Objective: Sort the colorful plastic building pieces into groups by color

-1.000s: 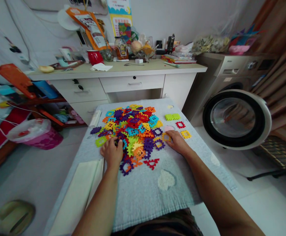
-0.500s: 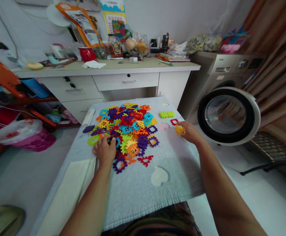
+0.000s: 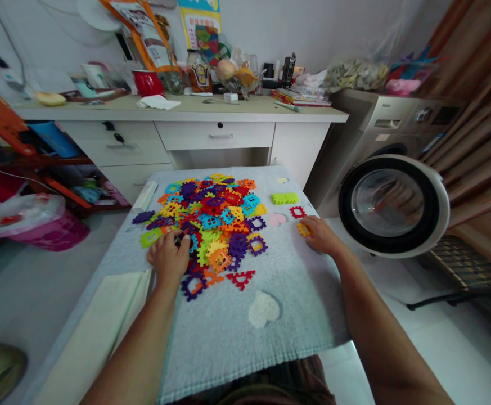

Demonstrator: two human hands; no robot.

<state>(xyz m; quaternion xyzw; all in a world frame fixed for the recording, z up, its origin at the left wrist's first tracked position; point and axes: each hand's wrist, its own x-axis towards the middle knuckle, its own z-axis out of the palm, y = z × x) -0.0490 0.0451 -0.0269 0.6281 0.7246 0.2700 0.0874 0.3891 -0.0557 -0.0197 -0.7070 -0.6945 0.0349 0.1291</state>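
Right hand (image 3: 321, 235) lies palm down near the right edge of the surface, its fingertips touching a yellow tile (image 3: 302, 229) that lies flat on the grey cloth (image 3: 237, 332). Whether the fingers grip the tile or only press on it cannot be told. Just beyond it lies a red tile (image 3: 298, 212), with a pink heart patch (image 3: 276, 219) beside that and a stack of green tiles (image 3: 284, 198) farther back.

Left hand (image 3: 168, 259) rests palm down on the near left edge of the pile of coloured tiles (image 3: 215, 216), fingers curled into the pieces; what they hold, if anything, is hidden. A purple tile (image 3: 192, 286) and a red triangle (image 3: 241, 278) lie just in front of the pile. A cream folded cloth (image 3: 102, 320) lies at the left of the surface, and a washing machine (image 3: 391, 205) stands to the right.
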